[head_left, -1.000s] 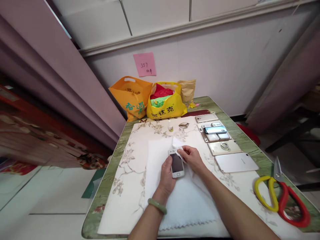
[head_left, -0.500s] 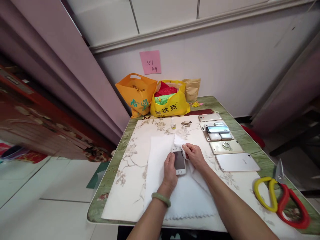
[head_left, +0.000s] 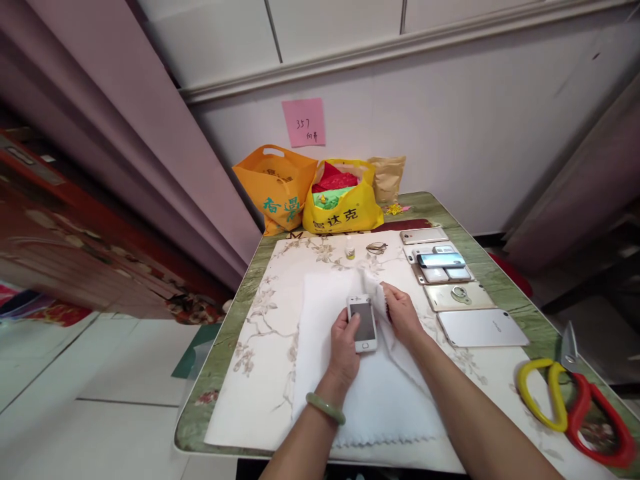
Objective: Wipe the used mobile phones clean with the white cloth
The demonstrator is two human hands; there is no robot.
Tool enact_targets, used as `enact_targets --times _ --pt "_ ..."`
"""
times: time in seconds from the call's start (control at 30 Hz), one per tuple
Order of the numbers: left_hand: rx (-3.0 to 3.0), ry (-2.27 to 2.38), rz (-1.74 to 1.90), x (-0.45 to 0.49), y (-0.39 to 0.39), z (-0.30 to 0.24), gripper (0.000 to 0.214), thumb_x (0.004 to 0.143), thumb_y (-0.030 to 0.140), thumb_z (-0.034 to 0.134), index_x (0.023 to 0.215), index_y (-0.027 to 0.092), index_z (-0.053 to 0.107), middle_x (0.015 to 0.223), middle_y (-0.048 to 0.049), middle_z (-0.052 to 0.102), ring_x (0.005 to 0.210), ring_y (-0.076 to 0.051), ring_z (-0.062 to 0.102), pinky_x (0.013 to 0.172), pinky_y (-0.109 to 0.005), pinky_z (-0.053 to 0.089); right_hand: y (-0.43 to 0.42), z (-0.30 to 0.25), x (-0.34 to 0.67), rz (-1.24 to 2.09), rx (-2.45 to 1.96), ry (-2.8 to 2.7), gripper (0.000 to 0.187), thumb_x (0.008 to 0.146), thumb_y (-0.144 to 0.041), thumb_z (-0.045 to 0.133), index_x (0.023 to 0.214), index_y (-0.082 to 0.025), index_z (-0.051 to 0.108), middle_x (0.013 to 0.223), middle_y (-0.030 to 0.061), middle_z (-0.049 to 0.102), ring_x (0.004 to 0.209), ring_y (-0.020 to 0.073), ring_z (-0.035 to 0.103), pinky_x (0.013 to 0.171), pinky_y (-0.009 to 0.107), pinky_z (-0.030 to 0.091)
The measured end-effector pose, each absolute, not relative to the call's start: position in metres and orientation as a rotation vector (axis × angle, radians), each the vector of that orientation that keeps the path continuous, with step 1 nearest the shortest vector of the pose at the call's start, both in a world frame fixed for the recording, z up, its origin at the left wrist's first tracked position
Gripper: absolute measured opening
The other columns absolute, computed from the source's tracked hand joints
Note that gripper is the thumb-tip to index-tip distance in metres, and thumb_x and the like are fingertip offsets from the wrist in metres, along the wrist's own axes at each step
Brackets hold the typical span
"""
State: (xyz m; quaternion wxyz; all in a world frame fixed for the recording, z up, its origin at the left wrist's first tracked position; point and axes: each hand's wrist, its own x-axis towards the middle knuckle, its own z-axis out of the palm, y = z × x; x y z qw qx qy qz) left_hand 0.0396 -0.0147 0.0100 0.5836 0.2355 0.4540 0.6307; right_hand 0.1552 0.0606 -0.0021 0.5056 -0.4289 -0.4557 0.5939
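Note:
My left hand (head_left: 345,343) grips a white smartphone (head_left: 367,327) by its left side, the thumb lying over the dark screen. My right hand (head_left: 401,312) is closed on a bunched edge of a white cloth (head_left: 377,400), just right of the phone and apart from its screen. The cloth has a zigzag-cut edge and lies spread beneath the phone and both hands. Behind it stand a small bottle (head_left: 350,249) with a yellowish base and a pair of folded glasses (head_left: 377,248).
Several phones lie along the right, including a white one (head_left: 483,327) and a gold one with a ring (head_left: 460,296). Red and yellow scissors (head_left: 575,400) rest at the front right. An orange bag (head_left: 276,190) and a yellow bag (head_left: 343,212) stand against the wall.
My right hand has pulled the cloth's edge away from the phone's upper right, lifting it slightly to the right. My left thumb has moved onto the screen.

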Motion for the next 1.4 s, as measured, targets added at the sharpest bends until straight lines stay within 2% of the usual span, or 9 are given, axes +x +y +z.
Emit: enact_targets --times 0.07,0.2,0.4,0.57,0.8,0.93,1.07,1.27,1.4 --pt "0.659 1.124 1.460 0.041 -0.015 0.010 0.034 0.078 0.037 0.067 0.106 0.016 0.067 0.092 -0.0057 0.070 0.082 -0.018 0.062 0.078 -0.030 0.048 0.058 0.003 0.154 1.257 -0.996 -1.263 0.038 0.087 -0.055 0.054 0.087 -0.021 0.072 0.083 0.0027 0.068 0.079 0.0192 0.060 0.073 0.030 0.047" --pt "0.848 1.209 1.475 0.042 -0.015 0.012 0.025 0.079 0.035 0.067 0.096 0.016 0.068 0.090 -0.0042 0.068 0.084 -0.018 0.058 0.080 -0.028 0.045 0.055 0.006 0.153 0.990 -0.948 -1.670 0.023 0.083 -0.046 0.065 0.097 -0.030 0.076 0.108 0.0047 0.068 0.105 0.0235 0.058 0.098 0.040 0.040" --pt "0.882 1.152 1.407 0.039 -0.015 0.013 0.028 0.079 0.033 0.067 0.101 0.017 0.069 0.089 -0.0033 0.067 0.086 -0.019 0.057 0.080 -0.029 0.045 0.061 0.000 0.156 1.199 -1.091 -1.581 0.037 0.070 -0.047 0.076 0.099 -0.024 0.074 0.098 0.0054 0.070 0.089 0.0228 0.063 0.081 0.036 0.049" --pt "0.832 1.126 1.444 0.039 -0.018 0.009 0.033 0.081 0.035 0.065 0.108 0.016 0.068 0.091 -0.0037 0.068 0.082 -0.017 0.057 0.077 -0.028 0.045 0.060 0.006 0.157 1.305 -0.974 -1.557 0.033 0.077 -0.048 0.069 0.097 -0.022 0.075 0.100 0.0063 0.072 0.095 0.0242 0.064 0.089 0.037 0.048" --pt "0.539 1.060 1.579 0.038 -0.015 0.008 0.034 0.076 0.035 0.070 0.104 0.015 0.068 0.098 -0.0067 0.072 0.086 -0.019 0.064 0.081 -0.031 0.048 0.058 0.002 0.153 1.364 -1.024 -1.392 0.042 0.078 -0.050 0.066 0.105 -0.018 0.070 0.099 0.0067 0.072 0.088 0.0236 0.064 0.082 0.037 0.050" --pt "0.297 0.963 1.703 0.036 -0.009 0.009 0.035 0.074 0.034 0.072 0.106 0.020 0.066 0.104 -0.0063 0.072 0.094 -0.020 0.066 0.085 -0.033 0.050 0.058 -0.004 0.153 1.165 -1.131 -1.231 0.041 0.080 -0.052 0.064 0.102 -0.017 0.064 0.087 0.0046 0.068 0.075 0.0187 0.058 0.068 0.029 0.048" --pt "0.249 0.916 1.743 0.033 -0.006 0.010 0.035 0.074 0.032 0.073 0.107 0.023 0.065 0.111 -0.0068 0.071 0.109 -0.022 0.063 0.092 -0.036 0.048 0.060 -0.008 0.159 1.041 -1.188 -1.134 0.039 0.084 -0.057 0.057 0.089 -0.018 0.059 0.062 -0.0028 0.050 0.054 0.0124 0.042 0.049 0.024 0.035" --pt "0.291 0.895 1.793 0.033 -0.001 0.009 0.048 0.067 0.016 0.078 0.112 0.021 0.063 0.114 -0.0077 0.069 0.109 -0.022 0.063 0.099 -0.040 0.046 0.061 -0.005 0.164 0.945 -1.123 -1.201 0.033 0.080 -0.052 0.065 0.083 -0.019 0.063 0.076 0.0009 0.057 0.066 0.0148 0.049 0.064 0.028 0.041" --pt "0.145 0.883 1.832 0.031 0.004 0.007 0.040 0.074 0.024 0.074 0.112 0.019 0.063 0.113 -0.0101 0.069 0.108 -0.023 0.064 0.096 -0.042 0.048 0.054 0.004 0.161 0.852 -1.059 -1.418 0.029 0.079 -0.049 0.067 0.074 -0.020 0.065 0.083 0.0053 0.061 0.079 0.0201 0.056 0.074 0.032 0.044"
